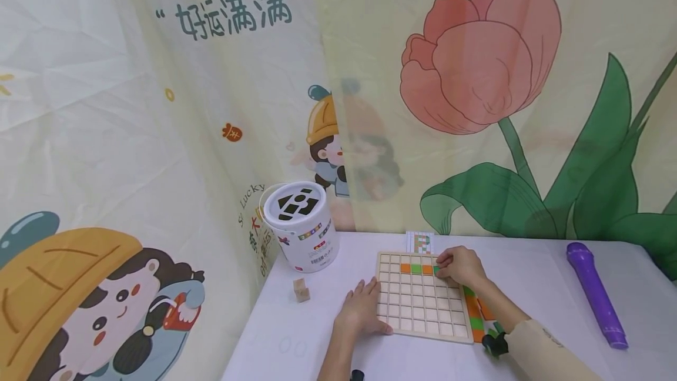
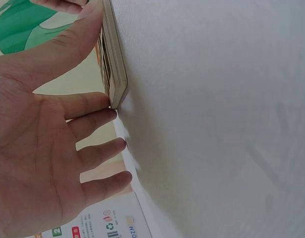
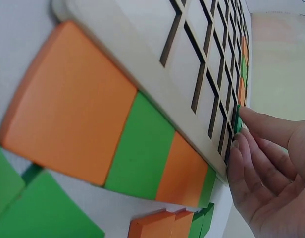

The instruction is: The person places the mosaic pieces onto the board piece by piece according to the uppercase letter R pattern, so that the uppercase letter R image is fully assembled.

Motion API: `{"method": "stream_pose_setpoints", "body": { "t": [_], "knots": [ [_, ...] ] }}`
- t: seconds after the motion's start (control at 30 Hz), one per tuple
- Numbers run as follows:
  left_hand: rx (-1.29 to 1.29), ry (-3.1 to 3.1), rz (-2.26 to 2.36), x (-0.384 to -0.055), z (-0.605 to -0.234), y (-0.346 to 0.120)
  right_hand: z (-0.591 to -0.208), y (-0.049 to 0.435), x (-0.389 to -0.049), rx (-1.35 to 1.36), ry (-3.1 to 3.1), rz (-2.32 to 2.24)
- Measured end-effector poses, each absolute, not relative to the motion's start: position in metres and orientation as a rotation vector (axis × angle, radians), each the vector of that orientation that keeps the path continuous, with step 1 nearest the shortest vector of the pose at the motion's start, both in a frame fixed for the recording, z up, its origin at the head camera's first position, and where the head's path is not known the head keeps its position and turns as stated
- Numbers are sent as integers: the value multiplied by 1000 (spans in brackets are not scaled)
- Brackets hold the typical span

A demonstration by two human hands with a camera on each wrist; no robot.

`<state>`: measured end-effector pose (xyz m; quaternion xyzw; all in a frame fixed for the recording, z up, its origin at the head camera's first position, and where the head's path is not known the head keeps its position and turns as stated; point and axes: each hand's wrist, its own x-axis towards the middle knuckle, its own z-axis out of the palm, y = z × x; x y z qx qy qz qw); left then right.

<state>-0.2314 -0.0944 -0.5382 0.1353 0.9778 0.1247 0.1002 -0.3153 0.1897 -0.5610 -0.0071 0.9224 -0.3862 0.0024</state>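
A wooden grid board (image 1: pixel 423 334) lies on the white table. Near its far edge, a row of alternating orange and green square tiles (image 1: pixel 416 268) sits in the cells. At the right end of that row my right hand (image 1: pixel 463 266) pinches a small green tile (image 3: pixel 237 120) between thumb and fingers, partly hidden by them. My left hand (image 1: pixel 361 308) rests against the board's left side, fingers extended; in the left wrist view its thumb and fingertips touch the board's edge. Along the board's right side lie loose orange and green tiles (image 3: pixel 68 99), partly under my right forearm in the head view.
Behind the board is a small card (image 1: pixel 422 242) with a coloured grid pattern. A white lidded bucket (image 1: pixel 312 243) stands at the back left, with small wooden cubes (image 1: pixel 301 291) in front. A purple microphone-shaped object (image 1: pixel 596 296) lies to the right. Printed curtains (image 1: pixel 370 134) hang behind the table.
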Motion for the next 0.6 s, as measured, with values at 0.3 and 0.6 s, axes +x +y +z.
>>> {"method": "stream_pose_setpoints", "body": {
  "t": [0.3, 0.6],
  "knots": [
    [402, 2896, 357, -235, -540, -93, -554, 198, -310, -67, 2874, -1208],
    [403, 2885, 373, -233, -540, -95, -546, 216, -296, -64, 2942, -1175]
  ]
}}
